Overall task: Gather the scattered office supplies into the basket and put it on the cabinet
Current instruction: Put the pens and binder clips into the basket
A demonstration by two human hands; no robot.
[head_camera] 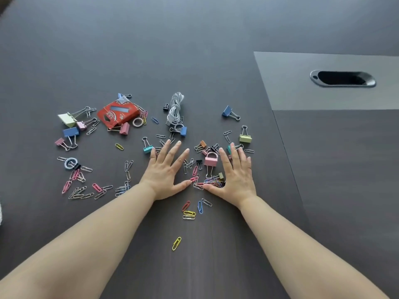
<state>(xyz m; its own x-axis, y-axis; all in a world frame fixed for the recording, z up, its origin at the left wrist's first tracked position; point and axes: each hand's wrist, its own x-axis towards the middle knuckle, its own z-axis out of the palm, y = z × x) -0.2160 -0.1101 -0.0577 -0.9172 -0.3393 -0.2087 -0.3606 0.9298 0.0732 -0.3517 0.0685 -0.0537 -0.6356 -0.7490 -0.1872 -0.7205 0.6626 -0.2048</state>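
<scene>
Paper clips and binder clips lie scattered over a dark table (194, 50). My left hand (165, 172) and my right hand (234, 176) rest flat on it, fingers spread, palms down. Between them sit a pink binder clip (210, 161) and a small heap of coloured paper clips (212, 182), with both thumbs touching the heap's near side. A red cardboard box (117, 114) lies at the left. A coiled white cable (175, 110) lies beyond my left hand. No basket is in view.
Blue (227, 111), green (245, 138), teal (148, 148) and cream (65, 119) binder clips lie around. Loose paper clips sit near my forearms, one yellow (176, 243). A grey panel with an oval cable slot (343, 78) is at the back right.
</scene>
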